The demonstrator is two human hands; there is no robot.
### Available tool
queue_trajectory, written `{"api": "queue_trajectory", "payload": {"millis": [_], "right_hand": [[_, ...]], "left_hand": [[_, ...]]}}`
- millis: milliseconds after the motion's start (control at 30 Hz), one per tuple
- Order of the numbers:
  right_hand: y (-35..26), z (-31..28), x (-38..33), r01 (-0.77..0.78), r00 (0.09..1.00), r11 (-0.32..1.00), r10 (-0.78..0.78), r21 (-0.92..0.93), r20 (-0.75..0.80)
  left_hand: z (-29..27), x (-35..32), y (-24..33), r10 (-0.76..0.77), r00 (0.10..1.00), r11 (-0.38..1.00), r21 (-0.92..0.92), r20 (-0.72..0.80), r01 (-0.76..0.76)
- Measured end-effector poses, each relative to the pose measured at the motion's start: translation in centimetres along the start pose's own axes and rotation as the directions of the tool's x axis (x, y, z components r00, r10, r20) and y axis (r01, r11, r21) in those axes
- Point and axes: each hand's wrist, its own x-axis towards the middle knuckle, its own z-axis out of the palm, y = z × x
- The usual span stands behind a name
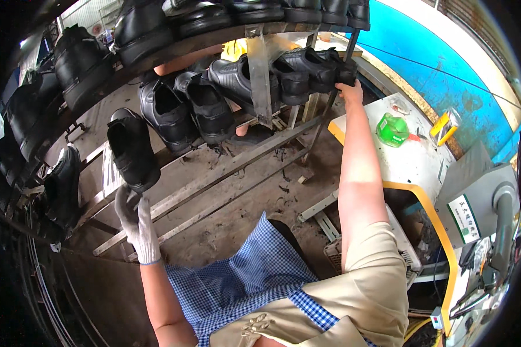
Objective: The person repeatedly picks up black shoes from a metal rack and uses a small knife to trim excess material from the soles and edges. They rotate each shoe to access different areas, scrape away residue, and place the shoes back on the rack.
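Note:
My left hand (136, 222), in a white glove with dark fingers, is just below the heel of a black shoe (133, 151). Its thumb and fingers are apart, with the fingertips at the heel; how firmly they touch it is unclear. The shoe rests toe up on the rack's lower row, left of a pair of black shoes (167, 115). Stretched far to the right, my bare right hand (351, 94) is closed at the heel of the last black shoe (345, 70) in that row, beside the rack post. Its fingertips are partly hidden.
More black shoes (200, 18) line the curved upper shelf. Below run metal rack bars (231, 176) over a littered floor. On the right stand a white table (408, 165) with a green container (392, 129) and yellow item (444, 126), and a grey machine (474, 191).

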Motion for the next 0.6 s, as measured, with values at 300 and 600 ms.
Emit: {"api": "queue_trajectory", "payload": {"millis": [300, 600], "right_hand": [[0.1, 0.0, 0.2, -0.024, 0.998, 0.986, 0.032, -0.163, 0.044], [-5.0, -1.3, -5.0, 0.339, 0.830, 0.923, -0.384, -0.180, -0.405]], "left_hand": [[-2.5, -5.5, -1.5, -0.111, 0.994, 0.990, -0.091, 0.011, 0.112], [-2.6, -9.7, -1.5, -0.200, 0.977, 0.963, -0.167, 0.072, 0.209]]}}
